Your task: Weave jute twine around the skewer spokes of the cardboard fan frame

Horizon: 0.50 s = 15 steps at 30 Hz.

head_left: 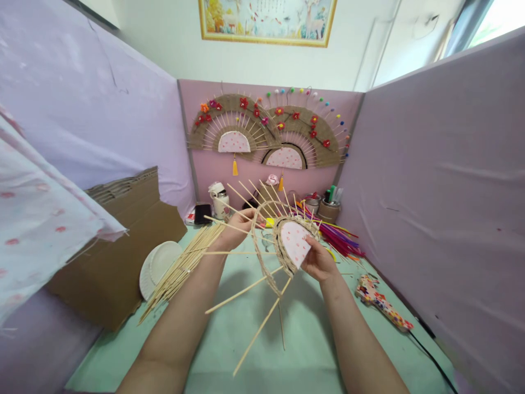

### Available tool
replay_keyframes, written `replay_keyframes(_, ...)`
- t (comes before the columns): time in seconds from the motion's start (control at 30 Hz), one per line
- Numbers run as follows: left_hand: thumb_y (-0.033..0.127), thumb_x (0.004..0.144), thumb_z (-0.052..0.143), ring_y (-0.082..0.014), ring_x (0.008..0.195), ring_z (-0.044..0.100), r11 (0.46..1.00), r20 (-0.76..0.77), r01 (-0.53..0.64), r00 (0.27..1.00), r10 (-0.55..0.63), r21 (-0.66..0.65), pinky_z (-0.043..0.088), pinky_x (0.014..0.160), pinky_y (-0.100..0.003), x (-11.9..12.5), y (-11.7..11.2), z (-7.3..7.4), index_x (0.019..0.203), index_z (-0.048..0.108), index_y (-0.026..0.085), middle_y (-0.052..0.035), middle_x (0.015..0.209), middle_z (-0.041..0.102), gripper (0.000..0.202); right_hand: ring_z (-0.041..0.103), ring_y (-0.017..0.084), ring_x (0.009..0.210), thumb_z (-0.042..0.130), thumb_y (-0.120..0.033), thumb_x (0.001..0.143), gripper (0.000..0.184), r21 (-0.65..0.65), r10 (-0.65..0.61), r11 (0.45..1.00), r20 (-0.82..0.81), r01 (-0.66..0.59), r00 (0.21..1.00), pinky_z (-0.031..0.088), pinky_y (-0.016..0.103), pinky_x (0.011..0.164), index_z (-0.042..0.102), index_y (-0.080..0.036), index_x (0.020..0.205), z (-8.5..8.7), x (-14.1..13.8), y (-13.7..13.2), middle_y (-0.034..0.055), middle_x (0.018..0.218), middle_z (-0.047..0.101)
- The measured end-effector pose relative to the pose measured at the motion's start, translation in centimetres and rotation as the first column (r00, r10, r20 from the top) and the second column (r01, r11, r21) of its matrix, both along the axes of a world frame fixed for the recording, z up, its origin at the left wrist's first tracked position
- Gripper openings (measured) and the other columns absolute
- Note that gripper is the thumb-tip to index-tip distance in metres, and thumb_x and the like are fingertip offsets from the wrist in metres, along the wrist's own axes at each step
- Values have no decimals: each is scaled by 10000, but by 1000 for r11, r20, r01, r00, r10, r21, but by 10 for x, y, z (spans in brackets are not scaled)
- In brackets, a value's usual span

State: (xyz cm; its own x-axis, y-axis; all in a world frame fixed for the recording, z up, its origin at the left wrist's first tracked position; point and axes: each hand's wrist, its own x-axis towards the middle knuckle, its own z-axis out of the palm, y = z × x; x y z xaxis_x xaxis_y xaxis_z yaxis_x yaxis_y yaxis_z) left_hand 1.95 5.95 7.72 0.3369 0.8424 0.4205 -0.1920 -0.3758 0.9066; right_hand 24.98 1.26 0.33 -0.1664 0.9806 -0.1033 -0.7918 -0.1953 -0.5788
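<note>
Held up above the table is a half-finished fan [294, 245]: a half-round base covered in white cloth with pink dots, edged with brown twine and a dark line. Thin wooden sticks fan out from it, and a looser arc of twine [259, 247] is woven across them. My right hand [319, 259] is closed on the base's lower right edge, thumb on the dotted cloth. My left hand [238, 229] pinches the fan at the twine arc and sticks on its left side; its fingertips are partly hidden behind them.
Loose sticks [186, 260] and white plates [158, 265] lie left, by a cardboard sheet [118, 241]. A flowered glue gun [383, 303] with a cord lies right. Behind are pipe cleaners [338, 235], a pen holder [329, 209], a flask [220, 201] and two finished fans [234, 112] on the partition.
</note>
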Motion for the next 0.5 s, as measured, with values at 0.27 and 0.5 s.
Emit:
replay_keyframes(0.27, 456, 750, 667, -104, 564, 522, 988, 17, -138, 990, 137, 76, 412, 571, -243, 7, 1, -3, 718, 555, 182, 30, 608, 543, 298, 732, 140, 745, 619, -115, 801, 360, 30, -97, 994, -111, 101, 989, 603, 217, 665, 605, -225, 1143, 1, 6, 4, 5, 848, 768)
replay_keyframes(0.5, 438, 696, 725, -114, 597, 538, 980, 85, -150, 987, 139, 132, 447, 593, -262, 14, -5, 0, 846, 603, 189, 20, 670, 578, 315, 727, 128, 705, 597, -123, 831, 314, 51, -99, 993, -160, 108, 982, 602, 204, 600, 589, -238, 1124, 7, 5, 1, -7, 840, 766)
